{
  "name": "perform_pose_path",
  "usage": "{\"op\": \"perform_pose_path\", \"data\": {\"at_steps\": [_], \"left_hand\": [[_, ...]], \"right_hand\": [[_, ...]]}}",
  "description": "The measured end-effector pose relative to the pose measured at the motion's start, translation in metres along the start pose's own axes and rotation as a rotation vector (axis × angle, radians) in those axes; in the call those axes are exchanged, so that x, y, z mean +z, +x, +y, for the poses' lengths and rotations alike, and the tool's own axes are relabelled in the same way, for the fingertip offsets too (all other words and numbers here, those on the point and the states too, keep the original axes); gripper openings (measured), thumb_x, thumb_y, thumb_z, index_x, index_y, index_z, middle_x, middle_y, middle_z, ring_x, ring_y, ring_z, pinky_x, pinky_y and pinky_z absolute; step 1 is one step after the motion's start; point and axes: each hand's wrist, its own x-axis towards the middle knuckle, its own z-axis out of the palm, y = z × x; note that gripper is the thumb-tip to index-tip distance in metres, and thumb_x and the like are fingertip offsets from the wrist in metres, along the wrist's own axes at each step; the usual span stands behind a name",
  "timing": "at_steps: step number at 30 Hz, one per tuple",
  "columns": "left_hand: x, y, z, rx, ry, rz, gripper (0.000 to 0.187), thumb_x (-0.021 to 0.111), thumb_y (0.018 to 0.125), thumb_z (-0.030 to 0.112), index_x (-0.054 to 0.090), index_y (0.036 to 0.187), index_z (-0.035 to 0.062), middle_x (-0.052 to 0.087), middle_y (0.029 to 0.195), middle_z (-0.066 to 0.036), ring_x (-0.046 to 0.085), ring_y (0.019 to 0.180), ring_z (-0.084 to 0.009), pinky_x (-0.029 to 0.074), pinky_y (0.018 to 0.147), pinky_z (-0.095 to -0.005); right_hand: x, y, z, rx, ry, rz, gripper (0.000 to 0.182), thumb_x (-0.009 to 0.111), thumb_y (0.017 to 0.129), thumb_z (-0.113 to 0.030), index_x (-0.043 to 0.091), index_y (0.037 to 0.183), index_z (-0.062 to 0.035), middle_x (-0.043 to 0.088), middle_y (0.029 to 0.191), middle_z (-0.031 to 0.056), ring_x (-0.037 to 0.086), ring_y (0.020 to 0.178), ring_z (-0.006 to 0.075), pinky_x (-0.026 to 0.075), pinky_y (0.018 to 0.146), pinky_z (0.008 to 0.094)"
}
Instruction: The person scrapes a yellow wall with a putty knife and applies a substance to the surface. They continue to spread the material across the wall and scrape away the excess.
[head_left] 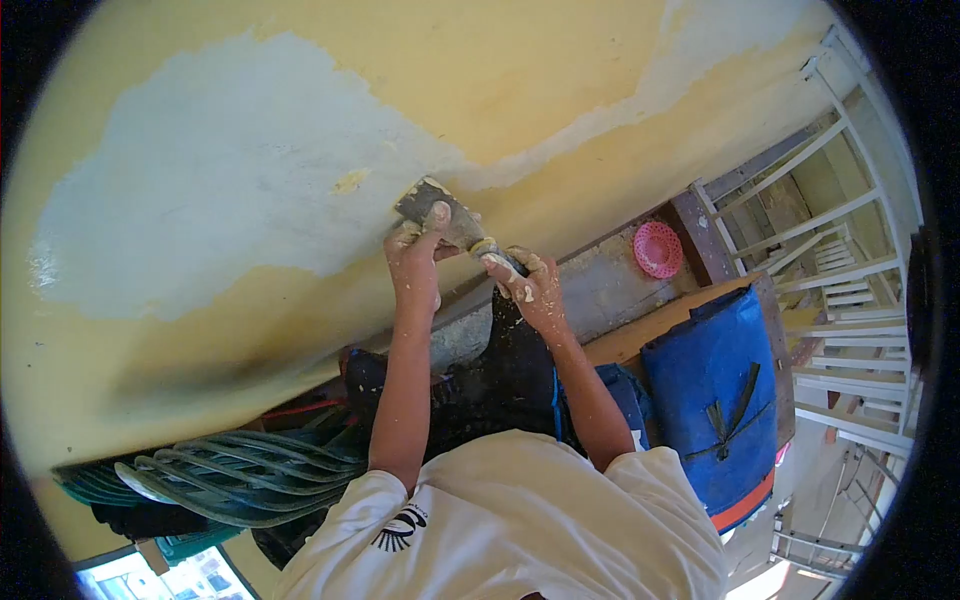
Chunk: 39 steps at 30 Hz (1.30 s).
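A putty knife (455, 222) with a wide grey blade, smeared with pale paste, is held up between my two hands, close to the wall. My right hand (530, 290) is wrapped round its handle. The fingers of my left hand (420, 255) are closed on the blade, thumb on its face. Both hands are spotted with paste. Behind them the yellow wall (520, 90) bears a large whitish patch (220, 170) with a narrower band running to the upper right.
A pink basket (657, 250) sits on the ledge to the right. Nearer are a blue folded bundle (715, 390) tied with dark cord and white metal railings (850, 270). Stacked green plastic chairs (240, 475) stand at the lower left.
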Motion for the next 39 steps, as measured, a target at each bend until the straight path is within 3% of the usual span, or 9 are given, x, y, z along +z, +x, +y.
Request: {"op": "perform_pose_path", "data": {"at_steps": [3,6,8,12,16,18,28,34,39], "left_hand": [[-0.01,-0.001,0.001,-0.014,0.009,-0.019,0.029,0.061,0.083,0.029,0.059,0.094,0.0023,0.065,0.084,-0.013,0.065,0.074,-0.0199,0.053,0.063,-0.0303],[-0.012,-0.001,-0.004,-0.025,0.04,-0.006,0.028,0.062,0.082,0.027,0.061,0.093,0.0015,0.066,0.082,-0.011,0.065,0.072,-0.0177,0.053,0.061,-0.0281],[-0.01,-0.002,0.0,-0.025,0.061,0.018,0.028,0.062,0.082,0.027,0.061,0.093,0.0014,0.065,0.082,-0.01,0.065,0.072,-0.0175,0.053,0.062,-0.0288],[-0.004,-0.01,0.021,0.031,-0.018,-0.003,0.028,0.063,0.081,0.026,0.061,0.093,0.0011,0.065,0.082,-0.009,0.064,0.071,-0.017,0.053,0.061,-0.029],[-0.012,-0.003,0.005,0.025,0.004,-0.014,0.028,0.063,0.081,0.027,0.062,0.092,0.0007,0.064,0.078,-0.007,0.064,0.07,-0.016,0.053,0.061,-0.029],[-0.015,0.001,0.0,0.008,0.008,-0.032,0.029,0.063,0.081,0.028,0.063,0.091,0.0008,0.064,0.077,-0.007,0.063,0.07,-0.0154,0.053,0.061,-0.0289],[-0.017,-0.009,0.026,-0.056,0.127,-0.033,0.028,0.064,0.08,0.029,0.064,0.087,0.0012,0.064,0.076,-0.006,0.063,0.069,-0.014,0.052,0.057,-0.0261],[-0.022,-0.008,0.048,-0.004,0.078,-0.071,0.027,0.065,0.079,0.027,0.064,0.087,0.0015,0.064,0.076,-0.007,0.063,0.069,-0.0141,0.052,0.057,-0.0264],[-0.016,-0.007,0.066,0.048,0.013,-0.04,0.026,0.064,0.081,0.025,0.064,0.088,-0.0001,0.065,0.078,-0.008,0.063,0.07,-0.0145,0.053,0.06,-0.0276]], "right_hand": [[0.015,-0.001,-0.004,0.321,0.429,-0.088,0.034,0.065,0.078,-0.032,0.062,0.077,0.0016,0.054,0.058,0.0024,0.049,0.051,0.0088,0.038,0.047,0.0247],[0.014,-0.003,-0.001,0.375,0.233,-0.145,0.024,0.062,0.08,-0.02,0.063,0.097,-0.0041,0.059,0.064,0.012,0.058,0.058,0.0262,0.045,0.059,0.0351],[0.013,-0.005,-0.003,0.234,0.189,-0.126,0.025,0.061,0.081,-0.024,0.064,0.092,-0.0015,0.058,0.062,0.0128,0.058,0.06,0.0256,0.044,0.059,0.0348],[-0.007,0.009,-0.045,0.429,0.124,-0.185,0.023,0.057,0.083,-0.025,0.065,0.096,-0.0075,0.06,0.068,0.0129,0.058,0.06,0.0258,0.045,0.059,0.0348],[0.011,-0.007,-0.02,0.126,0.136,-0.074,0.022,0.056,0.085,-0.027,0.066,0.095,-0.0097,0.061,0.072,0.0129,0.056,0.06,0.0272,0.044,0.059,0.0353],[0.012,-0.01,-0.021,0.222,0.183,-0.095,0.023,0.056,0.085,-0.027,0.066,0.093,-0.0092,0.061,0.072,0.0123,0.056,0.06,0.0269,0.044,0.058,0.0351],[-0.002,-0.002,-0.053,0.561,0.505,-0.147,0.039,0.061,0.081,-0.036,0.06,0.071,0.001,0.047,0.053,-0.0003,0.043,0.049,0.0074,0.034,0.045,0.0256],[0.012,0.001,-0.066,0.48,0.522,-0.033,0.038,0.062,0.081,-0.035,0.055,0.064,-0.0018,0.047,0.052,-0.0006,0.042,0.046,0.0069,0.031,0.042,0.0248],[-0.005,0.017,-0.09,0.518,0.598,-0.117,0.037,0.059,0.083,-0.036,0.055,0.066,-0.0033,0.046,0.053,-0.0016,0.041,0.046,0.0067,0.031,0.042,0.0242]]}}
